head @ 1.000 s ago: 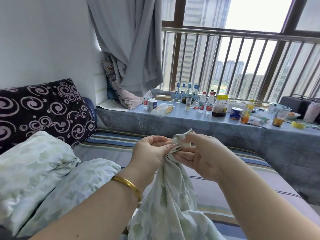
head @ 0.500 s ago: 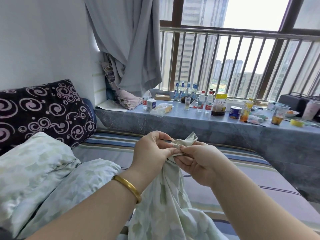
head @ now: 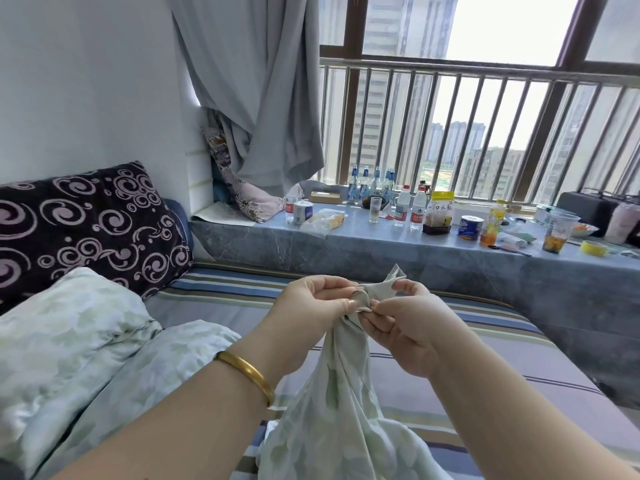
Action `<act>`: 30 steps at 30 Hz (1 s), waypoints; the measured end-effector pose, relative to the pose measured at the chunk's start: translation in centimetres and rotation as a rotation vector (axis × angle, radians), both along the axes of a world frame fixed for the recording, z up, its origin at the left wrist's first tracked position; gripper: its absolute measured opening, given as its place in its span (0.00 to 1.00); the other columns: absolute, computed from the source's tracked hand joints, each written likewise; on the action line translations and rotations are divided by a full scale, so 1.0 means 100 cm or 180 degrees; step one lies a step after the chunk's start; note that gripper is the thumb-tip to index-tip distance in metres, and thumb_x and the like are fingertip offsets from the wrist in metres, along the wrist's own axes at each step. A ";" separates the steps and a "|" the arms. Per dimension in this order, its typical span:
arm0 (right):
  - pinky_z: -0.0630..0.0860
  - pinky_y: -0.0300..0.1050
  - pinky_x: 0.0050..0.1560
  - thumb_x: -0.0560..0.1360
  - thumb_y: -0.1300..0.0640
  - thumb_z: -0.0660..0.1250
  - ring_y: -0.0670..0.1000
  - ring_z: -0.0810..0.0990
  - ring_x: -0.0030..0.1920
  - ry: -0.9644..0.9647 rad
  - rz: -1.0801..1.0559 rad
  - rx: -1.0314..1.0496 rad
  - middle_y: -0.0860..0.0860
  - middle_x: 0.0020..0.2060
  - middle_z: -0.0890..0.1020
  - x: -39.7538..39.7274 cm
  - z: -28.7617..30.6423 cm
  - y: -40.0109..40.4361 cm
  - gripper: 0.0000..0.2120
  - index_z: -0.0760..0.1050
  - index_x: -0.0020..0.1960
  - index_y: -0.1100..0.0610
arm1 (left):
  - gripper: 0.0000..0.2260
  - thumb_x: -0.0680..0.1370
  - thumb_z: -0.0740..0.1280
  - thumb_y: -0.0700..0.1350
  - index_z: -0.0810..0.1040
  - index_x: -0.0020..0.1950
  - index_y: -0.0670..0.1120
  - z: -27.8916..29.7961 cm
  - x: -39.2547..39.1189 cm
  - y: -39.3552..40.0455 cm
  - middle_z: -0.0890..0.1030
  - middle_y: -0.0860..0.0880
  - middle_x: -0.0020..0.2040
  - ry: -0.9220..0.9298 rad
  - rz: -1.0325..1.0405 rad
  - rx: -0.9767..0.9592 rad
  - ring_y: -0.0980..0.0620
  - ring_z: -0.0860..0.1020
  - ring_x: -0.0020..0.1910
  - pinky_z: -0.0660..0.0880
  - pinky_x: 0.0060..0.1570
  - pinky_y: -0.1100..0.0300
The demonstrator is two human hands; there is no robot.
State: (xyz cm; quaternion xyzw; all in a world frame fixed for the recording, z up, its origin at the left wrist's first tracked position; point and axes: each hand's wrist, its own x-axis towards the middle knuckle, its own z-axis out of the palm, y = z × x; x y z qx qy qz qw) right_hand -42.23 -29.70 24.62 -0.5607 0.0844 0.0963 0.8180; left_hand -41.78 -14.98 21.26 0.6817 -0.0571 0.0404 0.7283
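Bright daylight fills your bedroom, where a bed (head: 485, 344) stands by a big window (head: 502, 29). Your fingers (head: 347, 304) are clamped on the top corner of a pale green cloth (head: 332, 410) with a leaf print. Your left hand (head: 311, 306) pinches the bunched edge between thumb and fingers. Your right hand (head: 408, 320) pinches it just beside, so the two hands almost touch. A small tip of the cloth sticks up above your right hand. The rest hangs down between your arms onto the bed.

A gold bangle (head: 247, 370) sits on your left wrist. The bed sheet has blue, grey and green stripes. On your left lie a soft quilt (head: 69, 341) in the same leaf print and a dark pillow (head: 86, 220) with pale swirls.

Behind the bed runs a grey stone surface (head: 346, 251) under the window. On it stand water bottles (head: 401, 209) with red labels, too small to read. Near them is a jar (head: 439, 213) with a yellow lid, and its label reads "口水面". Next come a blue and white tin (head: 470, 227), a plastic cup (head: 557, 233) and a yellow roll of tape (head: 594, 247).

A grey curtain (head: 263, 98) hangs at the left of the window. Metal bars (head: 485, 133) cross the glass, and tall buildings (head: 457, 140) stand outside.
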 end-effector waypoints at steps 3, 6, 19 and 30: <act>0.84 0.45 0.40 0.76 0.76 0.62 0.51 0.83 0.30 -0.0066 0.0049 -0.0210 0.62 0.44 0.82 -0.002 0.004 -0.001 0.23 0.66 0.60 0.52 | 0.03 0.74 0.75 0.47 0.87 0.46 0.51 0.001 0.003 0.005 0.87 0.52 0.45 -0.0073 0.0051 0.0116 0.54 0.84 0.49 0.77 0.49 0.63; 0.83 0.45 0.40 0.76 0.76 0.62 0.51 0.83 0.29 -0.0157 0.0133 -0.0413 0.63 0.44 0.81 -0.004 0.007 0.001 0.23 0.66 0.61 0.52 | 0.03 0.74 0.73 0.53 0.86 0.41 0.59 0.003 0.006 0.007 0.86 0.55 0.42 -0.0455 0.0108 0.0822 0.56 0.83 0.46 0.80 0.52 0.57; 0.82 0.40 0.33 0.61 0.57 0.80 0.52 0.78 0.40 -0.0009 0.0113 0.0327 0.57 0.38 0.85 -0.002 -0.003 0.002 0.31 0.74 0.61 0.60 | 0.02 0.73 0.75 0.42 0.86 0.43 0.49 -0.008 0.002 -0.001 0.77 0.57 0.41 -0.1786 0.0908 0.1437 0.65 0.76 0.39 0.68 0.38 0.76; 0.79 0.37 0.27 0.70 0.65 0.75 0.47 0.82 0.27 -0.0063 -0.0233 0.0196 0.55 0.35 0.85 0.000 -0.010 -0.002 0.14 0.73 0.50 0.55 | 0.09 0.74 0.74 0.44 0.86 0.54 0.47 0.007 -0.003 0.007 0.77 0.55 0.42 -0.1885 0.0425 0.1977 0.60 0.76 0.44 0.70 0.44 0.73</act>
